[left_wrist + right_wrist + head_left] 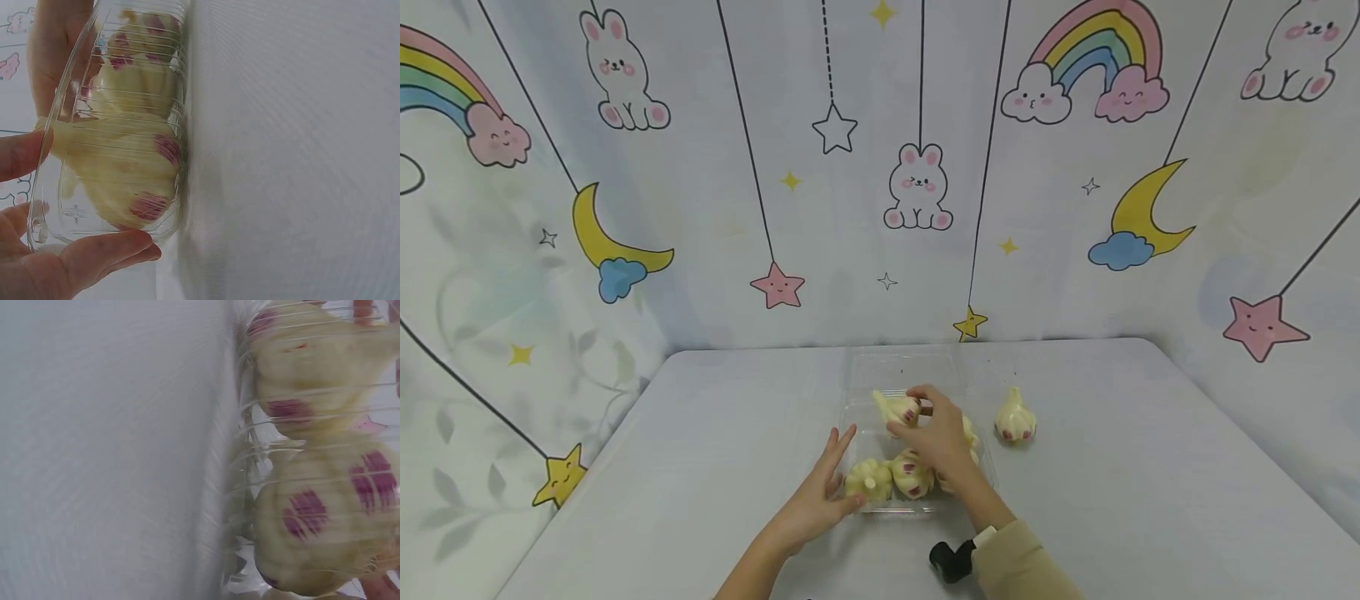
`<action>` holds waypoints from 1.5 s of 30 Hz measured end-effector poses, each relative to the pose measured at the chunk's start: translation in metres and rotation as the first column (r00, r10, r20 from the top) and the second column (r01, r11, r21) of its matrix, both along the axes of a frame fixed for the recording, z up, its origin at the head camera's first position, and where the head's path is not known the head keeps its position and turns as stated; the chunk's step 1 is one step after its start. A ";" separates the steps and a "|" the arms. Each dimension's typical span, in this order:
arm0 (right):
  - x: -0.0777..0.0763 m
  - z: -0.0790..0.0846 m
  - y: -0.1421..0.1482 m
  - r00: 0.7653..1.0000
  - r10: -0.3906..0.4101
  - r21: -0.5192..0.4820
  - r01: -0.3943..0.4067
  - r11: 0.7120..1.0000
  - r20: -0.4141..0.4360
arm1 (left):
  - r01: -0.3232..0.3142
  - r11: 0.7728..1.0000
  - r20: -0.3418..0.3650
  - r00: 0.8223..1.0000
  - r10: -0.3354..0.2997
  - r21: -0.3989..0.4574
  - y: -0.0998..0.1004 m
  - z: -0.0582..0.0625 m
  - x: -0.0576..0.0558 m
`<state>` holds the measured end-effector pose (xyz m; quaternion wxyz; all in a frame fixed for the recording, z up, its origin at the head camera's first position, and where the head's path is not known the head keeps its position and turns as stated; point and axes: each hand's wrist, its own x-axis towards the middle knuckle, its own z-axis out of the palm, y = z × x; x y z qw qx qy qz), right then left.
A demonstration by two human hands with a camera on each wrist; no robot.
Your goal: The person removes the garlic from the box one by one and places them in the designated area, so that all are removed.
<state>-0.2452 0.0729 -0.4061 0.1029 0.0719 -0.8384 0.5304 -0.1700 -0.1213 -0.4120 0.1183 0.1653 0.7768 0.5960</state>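
Note:
A clear plastic container [917,508] with its lid [898,367] folded back stands in front of me, holding several pale garlic bulbs [868,483] with purple patches. My right hand [942,437] pinches one garlic bulb [898,408] between thumb and fingers over the far left part of the container. On the left side, my left hand [812,504] rests against the container, fingers straight and spread, thumb by the near left corner. Seen from the left wrist, the fingers [109,256] touch the ribbed side wall.
Right of the container, a single garlic bulb [1017,421] lies on the white table [1097,467]. A black wrist camera [951,561] sits by the right sleeve [1022,562]. A patterned curtain [850,208] hangs behind the table.

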 end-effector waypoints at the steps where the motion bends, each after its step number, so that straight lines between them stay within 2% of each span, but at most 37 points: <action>1: 0.001 0.001 0.001 1.000 -0.002 -0.013 0.002 1.000 -0.004 | -0.002 1.000 -0.001 1.000 0.002 -0.001 0.000 0.000 0.000; 9: 0.007 0.011 0.007 0.999 0.015 -0.130 -0.019 0.991 -0.030 | -0.004 1.000 -0.005 1.000 0.004 0.002 0.001 0.001 0.000; 16: 0.010 0.015 0.016 0.995 0.014 -0.166 -0.030 0.986 -0.095 | -0.005 1.000 -0.006 1.000 0.005 0.006 0.000 -0.001 0.000; 27: 0.018 0.018 0.032 0.997 0.007 -0.217 -0.023 0.976 -0.075 | -0.002 1.000 -0.012 1.000 0.002 0.012 0.000 -0.002 -0.001; 37: 0.022 0.021 0.052 0.992 -0.051 -0.199 0.028 0.980 -0.113 | -0.009 1.000 -0.002 1.000 0.009 0.008 0.000 -0.003 0.000; 45: 0.024 0.021 0.066 0.982 -0.110 -0.147 0.087 0.985 -0.153 | -0.017 1.000 -0.003 1.000 0.017 0.002 0.001 -0.003 0.000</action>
